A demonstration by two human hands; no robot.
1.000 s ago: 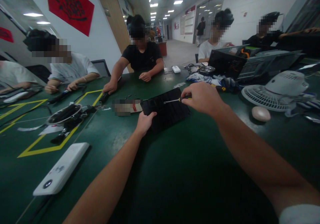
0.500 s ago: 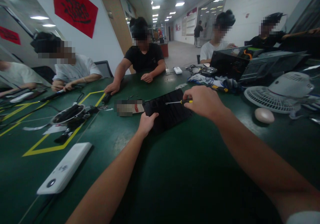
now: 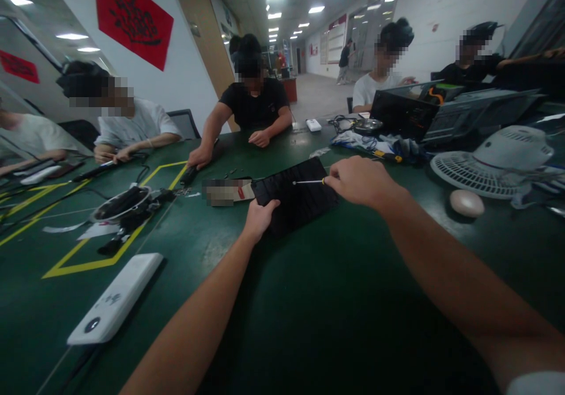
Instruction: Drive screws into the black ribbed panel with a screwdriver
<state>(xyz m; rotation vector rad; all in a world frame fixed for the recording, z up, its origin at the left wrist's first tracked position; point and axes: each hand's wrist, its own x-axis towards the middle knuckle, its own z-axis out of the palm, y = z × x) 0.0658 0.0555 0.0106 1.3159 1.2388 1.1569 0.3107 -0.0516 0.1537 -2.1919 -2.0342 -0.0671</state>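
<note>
My left hand (image 3: 259, 218) grips the near left edge of a black flat panel (image 3: 295, 198), its thumb lying on top. In my closed right hand (image 3: 359, 178) is a screwdriver (image 3: 309, 182) with a thin metal shaft pointing left over the panel. Most of its handle is hidden by the fingers; only a bit of yellow shows. I cannot tell whether the tip touches the panel. Close to the panel's left corner lies a beige and red item (image 3: 241, 191), partly blurred out.
A white power bank (image 3: 117, 298) lies front left, near a round tray (image 3: 99, 211) of dark parts. To the right are a white fan (image 3: 489, 162), a pale computer mouse (image 3: 467, 203) and open metal cases (image 3: 481, 115). Co-workers sit around the green table (image 3: 335, 301).
My right hand has turned around the screwdriver, covering more of its handle. The left hand and panel stay put. A person in the background has walked left.
</note>
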